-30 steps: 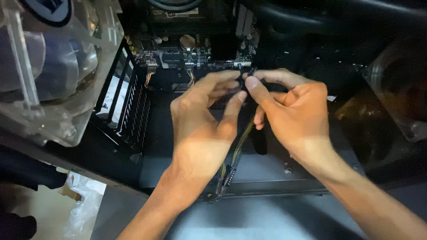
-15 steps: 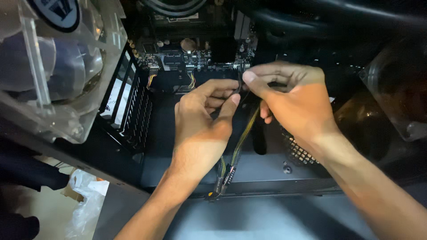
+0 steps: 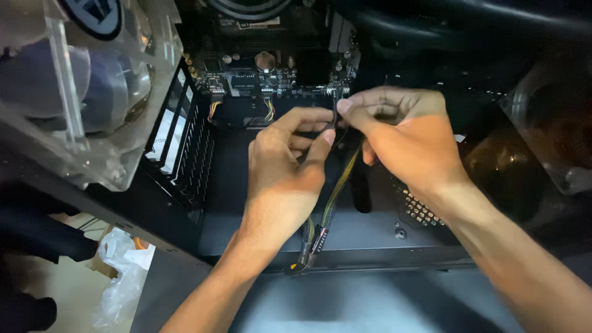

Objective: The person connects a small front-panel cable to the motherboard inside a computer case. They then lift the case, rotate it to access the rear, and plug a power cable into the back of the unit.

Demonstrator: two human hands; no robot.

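Both of my hands reach into an open black computer case (image 3: 370, 237). My left hand (image 3: 280, 166) pinches a thin dark cable end between thumb and forefinger. Right beside it my right hand (image 3: 401, 139) grips the same cable's small connector, just below the lower edge of the motherboard (image 3: 265, 77). A braided yellow-and-black cable (image 3: 336, 191) runs from my fingers down to the case's front edge, where it ends in a sleeved bundle (image 3: 308, 250).
A clear case fan (image 3: 80, 86) in its transparent frame fills the upper left. Slotted expansion brackets (image 3: 185, 151) line the case's left wall. A vent grille (image 3: 419, 209) lies under my right wrist. A crumpled plastic bag (image 3: 120, 277) sits on the floor at lower left.
Both hands have shifted slightly up and toward the motherboard's lower edge, keeping hold of the cable. The camera has drawn a little closer.
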